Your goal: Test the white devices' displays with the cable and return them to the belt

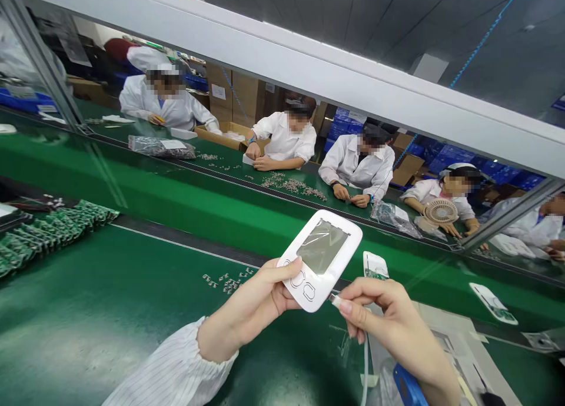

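Here, the left hand (260, 303) holds a white gadget (320, 270) up in the air over the green table (154, 312). Its thumb lies on the front and the other fingers are bent behind, so this hand is closed on the gadget. The gadget is tilted, and its gray screen (324, 244) faces the person.

The right hand (388, 320) pinches a small plug (337, 300) between thumb and finger. The plug's tip is right at the gadget's bottom edge, but I cannot tell if it is in. A white cord (365, 365) hangs below this hand.

Tiny metal bits (230, 285) lie in a loose bunch near the table's far edge. Lots of green circuit boards (53, 235) are packed in a row at the table's left end. A blue thing (408, 385), partly hidden, is by the right wrist.

Past the table's far edge is a green belt (212, 212). A white case (493, 303) lies near the belt's near edge, toward the right. Across the belt, people in white coats sit at work, and a round fan (441, 212) stands near one of them.
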The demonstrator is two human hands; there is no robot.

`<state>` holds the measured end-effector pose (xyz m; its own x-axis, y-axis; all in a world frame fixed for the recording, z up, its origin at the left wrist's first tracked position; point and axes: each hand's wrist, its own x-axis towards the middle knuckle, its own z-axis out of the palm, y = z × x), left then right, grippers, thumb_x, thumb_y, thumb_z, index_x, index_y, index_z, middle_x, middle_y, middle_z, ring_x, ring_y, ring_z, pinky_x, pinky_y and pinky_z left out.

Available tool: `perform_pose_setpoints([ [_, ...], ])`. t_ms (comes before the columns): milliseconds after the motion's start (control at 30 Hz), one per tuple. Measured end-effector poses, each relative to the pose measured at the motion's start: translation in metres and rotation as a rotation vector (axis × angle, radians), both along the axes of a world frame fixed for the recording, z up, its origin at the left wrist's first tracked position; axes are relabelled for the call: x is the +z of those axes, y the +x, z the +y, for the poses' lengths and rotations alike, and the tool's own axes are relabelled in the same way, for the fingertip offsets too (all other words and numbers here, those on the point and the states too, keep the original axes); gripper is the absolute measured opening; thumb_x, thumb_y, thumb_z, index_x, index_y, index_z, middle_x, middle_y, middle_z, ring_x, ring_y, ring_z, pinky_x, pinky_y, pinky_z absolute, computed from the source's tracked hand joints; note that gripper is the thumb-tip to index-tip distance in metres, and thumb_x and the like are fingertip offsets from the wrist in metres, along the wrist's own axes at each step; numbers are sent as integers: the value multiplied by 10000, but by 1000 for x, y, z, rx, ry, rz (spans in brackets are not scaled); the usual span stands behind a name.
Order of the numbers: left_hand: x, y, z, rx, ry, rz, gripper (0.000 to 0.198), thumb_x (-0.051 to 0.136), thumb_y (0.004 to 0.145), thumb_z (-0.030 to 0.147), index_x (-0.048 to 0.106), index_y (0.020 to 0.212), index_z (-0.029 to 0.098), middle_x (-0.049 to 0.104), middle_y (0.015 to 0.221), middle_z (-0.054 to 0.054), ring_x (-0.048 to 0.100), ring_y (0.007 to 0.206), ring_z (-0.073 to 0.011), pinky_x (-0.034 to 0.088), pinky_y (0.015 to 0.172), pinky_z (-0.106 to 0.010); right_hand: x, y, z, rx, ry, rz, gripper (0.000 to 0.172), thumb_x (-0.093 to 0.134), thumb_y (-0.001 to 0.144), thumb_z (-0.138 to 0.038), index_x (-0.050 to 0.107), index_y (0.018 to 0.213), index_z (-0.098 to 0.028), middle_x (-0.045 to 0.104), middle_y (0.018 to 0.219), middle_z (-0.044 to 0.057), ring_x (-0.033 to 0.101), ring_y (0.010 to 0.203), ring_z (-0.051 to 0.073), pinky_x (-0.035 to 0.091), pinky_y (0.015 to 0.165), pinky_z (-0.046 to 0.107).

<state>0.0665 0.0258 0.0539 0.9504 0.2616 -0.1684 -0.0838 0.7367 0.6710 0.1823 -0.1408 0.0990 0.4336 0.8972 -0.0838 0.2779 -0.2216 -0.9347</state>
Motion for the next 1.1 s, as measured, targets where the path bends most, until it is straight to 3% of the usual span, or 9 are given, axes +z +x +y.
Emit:
perform_pose_setpoints([
  [133, -2, -1, 0, 18, 38, -5, 197, 606, 893, 219, 672, 1046, 114, 700, 836, -79, 627, 632, -126, 547, 544, -208, -1, 2, -1, 7, -9, -5, 292, 639, 846, -453, 679, 820, -165, 591, 582, -11, 541, 527, 113, 449, 528, 235],
  [367, -4, -1, -5, 118, 162, -28, 261, 638, 876, 306, 643, 1071, 131, 702, 895, -91, 639, 738, -157, 551, 658, -258, -2, -1, 3, -38, -99, -141, 272, 556, 897, -425, 655, 817, -185, 590, 611, -13, 547, 567, 129, 440, 550, 246],
  [533, -16, 4, -37, 338, 326, -18, 378, 696, 811, 410, 633, 1021, 102, 703, 899, -121, 651, 771, -196, 521, 644, -251, 1, 1, -3, -57, -247, -373, 239, 481, 916, -308, 607, 745, -199, 607, 602, -10, 546, 578, 144, 409, 550, 255],
  [733, -31, 1, -69, 395, 298, -42, 361, 676, 818, 443, 648, 948, 107, 704, 851, -123, 648, 757, -209, 514, 646, -275, 9, 2, -22, 21, -305, -405, 234, 502, 890, -294, 647, 733, -199, 655, 647, 25, 611, 670, 190, 436, 593, 268],
  [933, -22, -4, -74, 460, 322, -66, 351, 681, 813, 423, 670, 979, 115, 708, 878, -112, 652, 767, -212, 519, 659, -274, 9, -2, -24, 35, -242, -425, 236, 498, 895, -275, 673, 759, -196, 645, 786, 54, 613, 705, 181, 447, 581, 262],
  [1100, -14, -9, -84, 512, 327, -25, 370, 733, 735, 465, 694, 873, 124, 699, 750, -83, 646, 688, -203, 498, 583, -240, 12, -2, -34, 112, -229, -440, 214, 514, 898, -244, 725, 871, -222, 636, 835, 54, 612, 738, 181, 470, 590, 246],
])
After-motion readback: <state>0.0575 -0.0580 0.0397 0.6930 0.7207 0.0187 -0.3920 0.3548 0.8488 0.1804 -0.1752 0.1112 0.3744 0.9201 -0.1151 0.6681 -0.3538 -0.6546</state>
